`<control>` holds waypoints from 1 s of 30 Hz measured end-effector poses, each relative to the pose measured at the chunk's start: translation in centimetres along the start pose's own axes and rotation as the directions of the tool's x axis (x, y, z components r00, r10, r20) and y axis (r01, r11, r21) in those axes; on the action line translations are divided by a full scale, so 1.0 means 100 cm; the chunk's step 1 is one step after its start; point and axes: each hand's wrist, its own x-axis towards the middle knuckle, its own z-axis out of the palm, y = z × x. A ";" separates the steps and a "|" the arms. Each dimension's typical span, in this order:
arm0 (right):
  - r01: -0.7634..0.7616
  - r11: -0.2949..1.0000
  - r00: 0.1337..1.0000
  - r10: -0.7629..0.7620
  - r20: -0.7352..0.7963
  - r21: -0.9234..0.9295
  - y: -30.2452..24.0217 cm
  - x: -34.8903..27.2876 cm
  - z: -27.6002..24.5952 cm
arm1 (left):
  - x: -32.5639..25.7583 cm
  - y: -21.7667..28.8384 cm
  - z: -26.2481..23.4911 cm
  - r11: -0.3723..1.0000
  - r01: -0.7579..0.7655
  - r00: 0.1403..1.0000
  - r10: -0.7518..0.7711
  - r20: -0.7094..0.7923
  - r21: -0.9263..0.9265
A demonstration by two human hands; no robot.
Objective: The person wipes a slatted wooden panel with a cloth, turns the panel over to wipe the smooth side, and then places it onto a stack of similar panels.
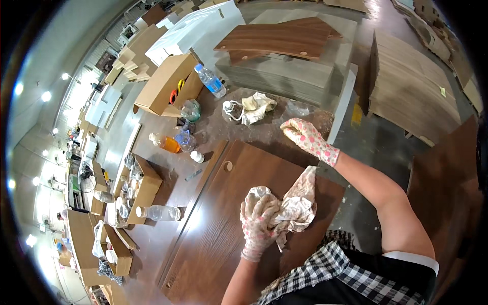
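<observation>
A brown wood-grain panel (213,244) with a round hole near its far left corner lies on the worktable in front of me. My left hand (258,218), in a white glove with pink dots, presses a stained white rag (300,206) onto the panel, its fingers bent over the cloth. The rag spreads out to the right of that hand. My right hand (309,138), gloved alike, is held over the panel's far right end. Its fingers are drawn together, and whatever may be between them is hidden. Beyond it lies a second crumpled rag (259,108) beside a small white squeeze bottle (227,107).
Along the table's left and far side stand a water bottle (211,81), an orange-liquid bottle (165,143), a clear bottle lying down (158,213), a white cap-like container (197,156) and cardboard boxes (165,84). Stacked boards (284,76) rise behind; another board stack (412,91) is at right.
</observation>
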 end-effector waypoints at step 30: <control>-0.137 0.961 0.844 -0.013 0.536 0.240 0.006 -0.038 -0.072 | -0.009 -0.034 0.032 0.812 0.291 0.808 -0.492 -0.325 -0.506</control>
